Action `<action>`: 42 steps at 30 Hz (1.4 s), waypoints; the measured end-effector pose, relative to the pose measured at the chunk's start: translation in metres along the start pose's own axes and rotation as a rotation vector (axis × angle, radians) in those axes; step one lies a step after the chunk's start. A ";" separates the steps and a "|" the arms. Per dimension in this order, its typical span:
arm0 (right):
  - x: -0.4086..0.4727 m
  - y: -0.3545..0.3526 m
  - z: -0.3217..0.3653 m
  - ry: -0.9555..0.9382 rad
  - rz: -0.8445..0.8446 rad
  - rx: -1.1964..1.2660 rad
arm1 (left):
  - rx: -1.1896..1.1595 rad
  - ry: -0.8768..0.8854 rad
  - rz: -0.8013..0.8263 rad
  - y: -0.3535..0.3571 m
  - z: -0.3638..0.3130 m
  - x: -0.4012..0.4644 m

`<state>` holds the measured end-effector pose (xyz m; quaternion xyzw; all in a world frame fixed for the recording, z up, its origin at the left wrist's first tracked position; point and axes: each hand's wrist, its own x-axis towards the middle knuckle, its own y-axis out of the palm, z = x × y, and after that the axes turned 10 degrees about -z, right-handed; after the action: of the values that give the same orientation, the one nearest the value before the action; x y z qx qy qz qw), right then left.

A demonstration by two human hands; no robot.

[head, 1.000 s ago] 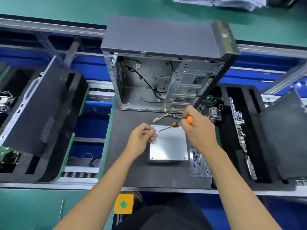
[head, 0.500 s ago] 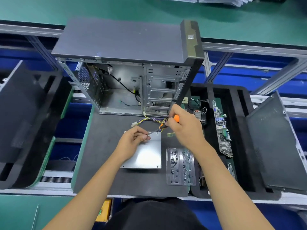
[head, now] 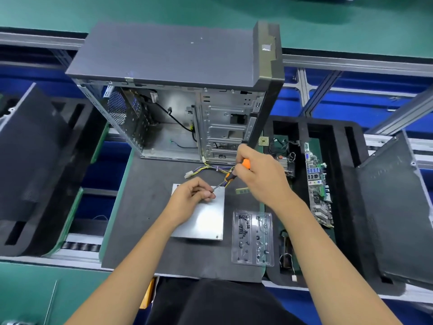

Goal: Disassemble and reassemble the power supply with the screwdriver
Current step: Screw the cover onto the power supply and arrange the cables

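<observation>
Judging by the pose, a screw is being set: the right hand (head: 262, 177) grips the screwdriver (head: 230, 175), the left hand (head: 192, 195) pinches its tip at the far edge of the power supply (head: 206, 221), and steady alignment comes next.

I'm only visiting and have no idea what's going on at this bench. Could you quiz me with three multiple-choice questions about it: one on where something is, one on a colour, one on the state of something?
1. Where is the clear screw tray?
A. On the mat beside the power supply, on its right
B. Inside the computer case
C. On the green bench top

2. What colour is the screwdriver handle?
A. Blue
B. Orange and black
C. White

3. What state is the computer case in?
A. Closed
B. Side open, interior showing
C. Lying flat

Answers:
1 A, the tray lies on the dark mat just right of the metal box.
2 B, orange shows above the right hand, black below it.
3 B, bare drive bays and cables are visible inside.
</observation>
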<state>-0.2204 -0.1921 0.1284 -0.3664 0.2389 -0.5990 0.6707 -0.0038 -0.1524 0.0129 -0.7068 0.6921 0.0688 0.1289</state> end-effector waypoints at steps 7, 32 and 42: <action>0.013 -0.001 0.010 -0.162 0.000 -0.080 | 0.206 0.088 0.005 -0.003 -0.006 0.012; 0.037 0.015 0.001 -0.241 0.091 -0.268 | 0.534 0.171 0.150 0.011 -0.008 0.049; 0.009 0.014 0.013 -0.310 0.222 -0.228 | 0.793 0.419 0.076 0.014 0.015 -0.001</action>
<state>-0.2003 -0.1981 0.1266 -0.4991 0.2381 -0.4272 0.7154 -0.0166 -0.1479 -0.0025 -0.5755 0.7016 -0.3417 0.2445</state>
